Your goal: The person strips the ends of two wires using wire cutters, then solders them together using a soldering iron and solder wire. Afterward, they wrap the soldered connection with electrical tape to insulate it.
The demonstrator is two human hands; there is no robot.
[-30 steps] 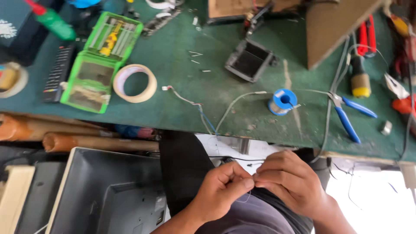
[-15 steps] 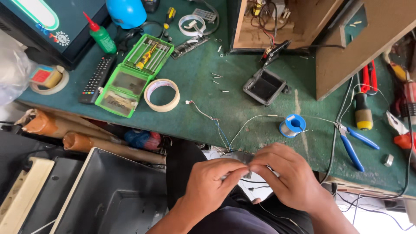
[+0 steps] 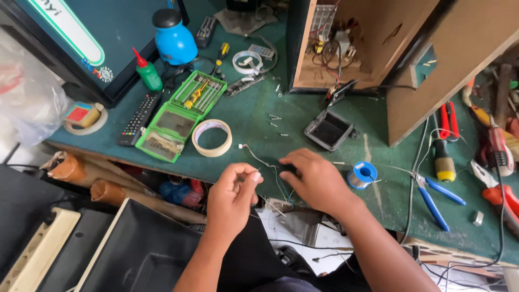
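My left hand (image 3: 231,197) hovers at the front edge of the green workbench (image 3: 254,116), its thumb and forefinger pinched on a thin wire (image 3: 258,160). The wire runs up across the bench to a small white connector. My right hand (image 3: 318,179) rests on the bench edge just to the right, fingers curled over the same bundle of thin wires; what lies under them is hidden. A blue spool of solder (image 3: 363,174) sits a little right of my right hand.
A roll of tape (image 3: 212,138), an open green tool case (image 3: 181,114), a remote control (image 3: 140,118), a small black open box (image 3: 328,130), blue-handled pliers (image 3: 437,198), screwdrivers (image 3: 443,154), a blue bottle (image 3: 172,39) and an open wooden cabinet (image 3: 367,43) lie around.
Both hands have risen from my lap to the bench edge. They have parted, with the left hand drawing the wire to the left. The view has tilted toward the back of the bench.
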